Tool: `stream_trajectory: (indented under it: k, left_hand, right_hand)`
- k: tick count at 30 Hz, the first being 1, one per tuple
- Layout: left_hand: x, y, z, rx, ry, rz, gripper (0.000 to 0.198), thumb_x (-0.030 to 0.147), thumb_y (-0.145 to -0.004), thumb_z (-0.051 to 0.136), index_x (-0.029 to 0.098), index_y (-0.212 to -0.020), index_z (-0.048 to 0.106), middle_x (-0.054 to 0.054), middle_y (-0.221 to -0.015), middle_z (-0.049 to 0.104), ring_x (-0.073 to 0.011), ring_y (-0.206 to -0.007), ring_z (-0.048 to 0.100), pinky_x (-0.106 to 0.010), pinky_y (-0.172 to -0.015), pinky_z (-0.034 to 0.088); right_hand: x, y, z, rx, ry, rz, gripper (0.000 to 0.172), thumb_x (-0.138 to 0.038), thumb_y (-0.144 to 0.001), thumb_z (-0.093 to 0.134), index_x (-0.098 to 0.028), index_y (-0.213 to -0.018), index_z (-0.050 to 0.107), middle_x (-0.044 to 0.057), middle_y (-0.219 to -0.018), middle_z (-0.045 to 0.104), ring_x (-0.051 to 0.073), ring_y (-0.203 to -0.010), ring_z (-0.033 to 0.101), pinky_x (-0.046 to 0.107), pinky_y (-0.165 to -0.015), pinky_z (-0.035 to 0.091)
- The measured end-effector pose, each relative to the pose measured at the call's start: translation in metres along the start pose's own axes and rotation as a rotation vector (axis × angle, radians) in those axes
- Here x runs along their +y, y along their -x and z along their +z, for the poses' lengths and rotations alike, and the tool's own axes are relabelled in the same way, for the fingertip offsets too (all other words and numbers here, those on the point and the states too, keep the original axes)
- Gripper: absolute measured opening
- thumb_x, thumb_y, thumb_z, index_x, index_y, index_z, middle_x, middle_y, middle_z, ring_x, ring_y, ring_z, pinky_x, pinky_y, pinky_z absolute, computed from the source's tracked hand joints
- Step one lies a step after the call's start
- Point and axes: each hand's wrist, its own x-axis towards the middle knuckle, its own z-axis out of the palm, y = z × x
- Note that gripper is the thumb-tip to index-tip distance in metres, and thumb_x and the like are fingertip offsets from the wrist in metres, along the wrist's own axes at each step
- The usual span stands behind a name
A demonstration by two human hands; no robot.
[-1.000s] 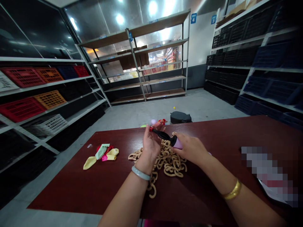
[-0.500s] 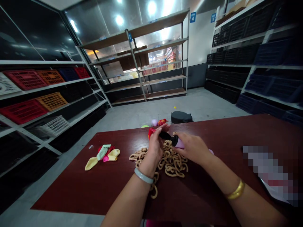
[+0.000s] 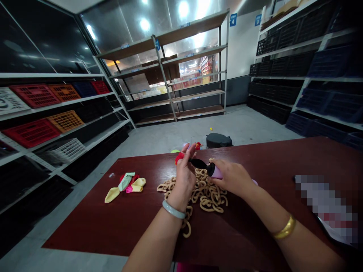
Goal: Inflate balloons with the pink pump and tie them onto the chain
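Note:
In my right hand (image 3: 231,177) is a balloon pump (image 3: 216,172) with a lilac body and a black front end. Its black tip points left, toward my left hand (image 3: 185,173). That hand holds a red balloon (image 3: 179,157) at the pump's tip; the fingers point upward and partly hide it. Below both hands lies a heap of tan, curved ring-like pieces (image 3: 210,196). To the left, several limp balloons (image 3: 126,183) in yellow, mint, pink and red rest on the table.
The dark red-brown table (image 3: 90,223) fills the foreground. A blurred flat item (image 3: 326,211) lies at its right. Beyond the far edge, a dark grey rounded object (image 3: 219,140) sits on the floor. Shelves with crates (image 3: 36,95) stand left and right, a metal rack (image 3: 172,98) at the back.
The fingers of my left hand have straightened and point higher, and the red balloon has shifted slightly left. My right hand keeps its grip on the pump.

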Motion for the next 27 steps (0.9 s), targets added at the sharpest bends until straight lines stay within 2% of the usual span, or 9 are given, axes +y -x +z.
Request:
stream_trajectory:
  k: [2, 4, 9, 13, 16, 19, 22, 24, 27]
  left_hand:
    - [0.000, -0.001, -0.001, 0.003, 0.021, -0.021, 0.040, 0.045, -0.088, 0.059, 0.014, -0.113, 0.064, -0.016, -0.116, 0.068, -0.0248, -0.116, 0.060, -0.039, -0.103, 0.036]
    - [-0.003, -0.001, -0.002, -0.007, 0.011, -0.011, 0.042, 0.050, -0.090, 0.053, 0.013, -0.107, 0.065, -0.016, -0.114, 0.069, -0.0245, -0.114, 0.061, -0.039, -0.102, 0.036]
    - [-0.021, 0.008, 0.000, -0.025, -0.003, 0.057, 0.031, 0.044, -0.090, 0.057, 0.016, -0.090, 0.067, -0.012, -0.104, 0.072, -0.0223, -0.110, 0.062, -0.037, -0.102, 0.037]
    - [-0.030, 0.019, 0.003, -0.076, -0.036, 0.021, 0.031, 0.043, -0.091, 0.054, 0.016, -0.095, 0.068, -0.012, -0.110, 0.070, -0.0234, -0.110, 0.062, -0.038, -0.100, 0.040]
    - [-0.025, 0.018, 0.005, -0.067, -0.080, 0.005, 0.028, 0.038, -0.089, 0.057, 0.014, -0.096, 0.070, -0.013, -0.109, 0.070, -0.0235, -0.110, 0.062, -0.038, -0.101, 0.040]
    - [-0.016, 0.010, 0.005, -0.026, -0.078, 0.027, 0.023, 0.026, -0.082, 0.067, 0.016, -0.102, 0.070, -0.011, -0.110, 0.070, -0.0228, -0.113, 0.061, -0.038, -0.105, 0.036]
    - [-0.010, 0.005, 0.004, -0.027, -0.017, 0.057, 0.019, 0.019, -0.076, 0.072, 0.016, -0.094, 0.069, -0.009, -0.108, 0.071, -0.0235, -0.116, 0.059, -0.038, -0.108, 0.034]
    - [-0.008, 0.004, 0.002, -0.059, 0.026, 0.008, 0.012, 0.023, -0.078, 0.072, 0.015, -0.085, 0.067, -0.010, -0.108, 0.071, -0.0241, -0.118, 0.059, -0.039, -0.108, 0.034]
    - [-0.007, 0.006, 0.001, -0.106, 0.099, -0.092, 0.021, 0.037, -0.084, 0.067, 0.017, -0.080, 0.061, -0.011, -0.109, 0.071, -0.0234, -0.116, 0.060, -0.039, -0.105, 0.037]
  right_hand:
    - [-0.001, 0.000, -0.001, -0.002, -0.006, 0.003, 0.056, -0.045, -0.078, 0.062, -0.024, -0.128, 0.050, 0.007, -0.119, 0.065, 0.027, -0.102, 0.064, 0.037, -0.078, 0.049]
    - [-0.001, -0.001, -0.002, -0.002, -0.015, 0.000, 0.055, -0.044, -0.078, 0.063, -0.024, -0.128, 0.050, 0.007, -0.118, 0.065, 0.026, -0.102, 0.064, 0.037, -0.078, 0.049]
    - [0.000, -0.001, -0.004, 0.012, -0.029, -0.006, 0.053, -0.044, -0.079, 0.061, -0.024, -0.126, 0.050, 0.007, -0.120, 0.065, 0.026, -0.103, 0.064, 0.036, -0.078, 0.048]
    - [0.000, -0.001, -0.007, 0.022, -0.041, 0.000, 0.050, -0.044, -0.080, 0.061, -0.024, -0.124, 0.052, 0.006, -0.119, 0.065, 0.026, -0.101, 0.064, 0.036, -0.078, 0.048]
    - [-0.001, -0.001, -0.008, 0.029, -0.052, -0.004, 0.050, -0.044, -0.080, 0.061, -0.023, -0.124, 0.051, 0.006, -0.120, 0.065, 0.026, -0.103, 0.064, 0.037, -0.081, 0.048]
    - [-0.002, -0.001, -0.007, 0.039, -0.048, -0.009, 0.050, -0.044, -0.082, 0.060, -0.022, -0.125, 0.051, 0.007, -0.119, 0.065, 0.026, -0.105, 0.063, 0.037, -0.084, 0.048]
    - [-0.002, -0.001, -0.005, 0.045, -0.044, -0.013, 0.050, -0.045, -0.082, 0.059, -0.021, -0.125, 0.051, 0.008, -0.121, 0.064, 0.026, -0.106, 0.063, 0.037, -0.086, 0.048]
    - [-0.003, -0.001, -0.004, 0.051, -0.040, -0.006, 0.051, -0.047, -0.083, 0.058, -0.020, -0.126, 0.051, 0.009, -0.122, 0.064, 0.026, -0.106, 0.063, 0.036, -0.084, 0.048]
    - [-0.003, -0.001, -0.003, 0.053, -0.023, 0.012, 0.051, -0.049, -0.083, 0.057, -0.021, -0.125, 0.052, 0.009, -0.120, 0.065, 0.026, -0.104, 0.064, 0.036, -0.081, 0.048]
